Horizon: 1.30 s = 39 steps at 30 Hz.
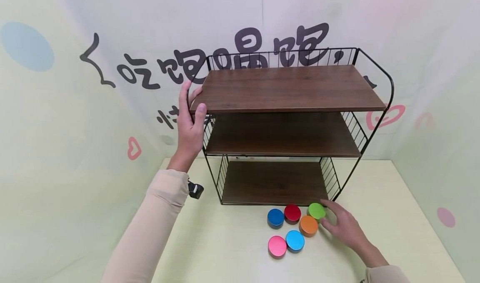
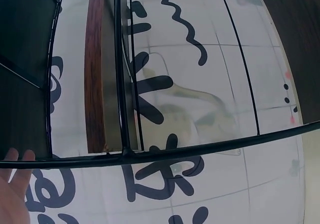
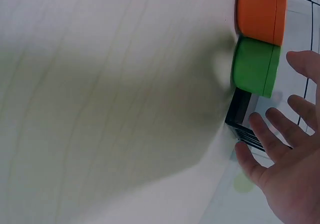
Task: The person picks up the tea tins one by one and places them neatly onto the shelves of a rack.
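Observation:
A three-tier rack [image 1: 294, 89] with dark wood boards and a black wire frame stands on the table. My left hand [image 1: 190, 128] holds its upper left corner, thumb at the front and fingers by the side wire; two fingertips [image 2: 27, 156] show at the black rail in the left wrist view. My right hand [image 1: 346, 226] is beside a green round tin [image 1: 316, 211], thumb and fingers spread around its right side with a gap in the right wrist view. An orange tin [image 1: 308, 226] sits against the green one.
In front of the rack are a red tin [image 1: 292, 213], a dark blue tin [image 1: 275, 218], a light blue tin [image 1: 295, 241] and a pink tin [image 1: 277, 246]. Printed wall sheets [image 1: 93, 120] enclose the pale table [image 1: 210, 241] at the back and sides.

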Tool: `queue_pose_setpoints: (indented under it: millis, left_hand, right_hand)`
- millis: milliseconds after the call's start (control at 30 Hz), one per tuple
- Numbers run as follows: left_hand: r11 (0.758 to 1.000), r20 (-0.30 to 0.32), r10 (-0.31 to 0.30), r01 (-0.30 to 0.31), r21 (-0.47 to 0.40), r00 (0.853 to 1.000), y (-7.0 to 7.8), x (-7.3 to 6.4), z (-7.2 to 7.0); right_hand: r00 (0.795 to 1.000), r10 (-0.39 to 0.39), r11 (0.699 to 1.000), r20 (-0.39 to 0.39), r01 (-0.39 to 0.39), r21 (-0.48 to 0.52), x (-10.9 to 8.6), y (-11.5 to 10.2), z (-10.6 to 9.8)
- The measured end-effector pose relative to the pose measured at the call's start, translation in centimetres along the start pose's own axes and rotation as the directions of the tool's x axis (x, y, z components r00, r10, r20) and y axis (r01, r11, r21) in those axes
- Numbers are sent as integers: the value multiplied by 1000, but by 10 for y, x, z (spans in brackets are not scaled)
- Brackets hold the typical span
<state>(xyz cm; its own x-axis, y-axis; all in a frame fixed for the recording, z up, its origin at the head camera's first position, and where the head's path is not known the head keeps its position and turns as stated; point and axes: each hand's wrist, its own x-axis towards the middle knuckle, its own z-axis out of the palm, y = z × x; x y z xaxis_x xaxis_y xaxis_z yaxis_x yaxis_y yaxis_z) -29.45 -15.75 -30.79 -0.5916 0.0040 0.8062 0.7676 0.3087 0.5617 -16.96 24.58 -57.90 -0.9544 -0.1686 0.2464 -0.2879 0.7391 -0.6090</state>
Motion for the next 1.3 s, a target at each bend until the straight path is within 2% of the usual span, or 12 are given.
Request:
queue_pose_setpoints:
  millis: [33,100,200,333,433,500,667,733,833,1167,1233,1300]
  left_hand:
    - [1000,-3,1,-1,2,1000,-5,0,0]
    - [1000,-4,-12,12,8,1000,-1,0,0]
    - [999,0,-26,26,24,1000,13,1,0]
    - [999,8,-21,20,47,1000,30,2,0]
    - [999,11,-12,11,40,1000,31,1,-1]
    - [1000,8,-7,6,24,1000,29,1,-2]
    - [1000,10,26,-26,3,1000,5,1,-6]
    - [1000,13,26,-26,4,1000,-4,1,-6]
    - [1000,14,16,-16,10,1000,-10,1,-6]
    - [1000,15,22,-22,2,1000,-12,1,-4]
    - [1000,20,21,-20,-3,1000,-9,1,-4]
    - [1000,17,9,-8,-12,1000,0,1,-3]
  right_hand:
    - [1000,-2,1000,3,2,2,0,0,1]
    - [1000,-17,1000,2,17,2,0,1,3]
    - [999,-36,999,-3,36,0,2,3,6]
    - [1000,-23,1000,20,23,2,3,6,10]
    - [999,-12,1000,38,12,3,3,8,13]
    - [999,-19,1000,38,19,3,4,7,15]
    - [999,-36,999,25,36,3,5,4,15]
    - [999,-30,1000,28,30,1,6,4,16]
    - [999,-13,1000,35,13,-4,6,4,16]
    - [1000,-7,1000,25,8,-16,6,6,20]
    - [1000,-11,1000,18,11,-16,5,7,20]
    - [1000,-15,1000,13,15,-14,5,7,21]
